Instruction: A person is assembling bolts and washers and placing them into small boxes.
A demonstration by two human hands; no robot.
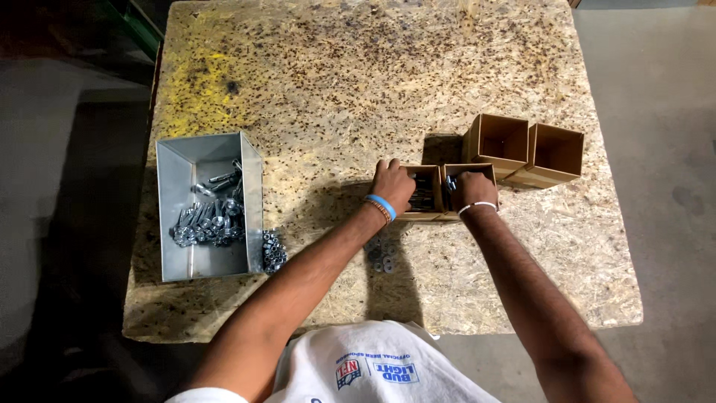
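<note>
- left hand [393,184] grips the left edge of a small cardboard box [424,195] with bolts in it
- right hand [473,188] is down in the next box [468,173], fingers curled, can't tell what it's got
- two more boxes [522,149] sit just behind, right of both hands
- metal bin [210,205] of bolts is way off left on the surface [358,75], left hand closer
</note>
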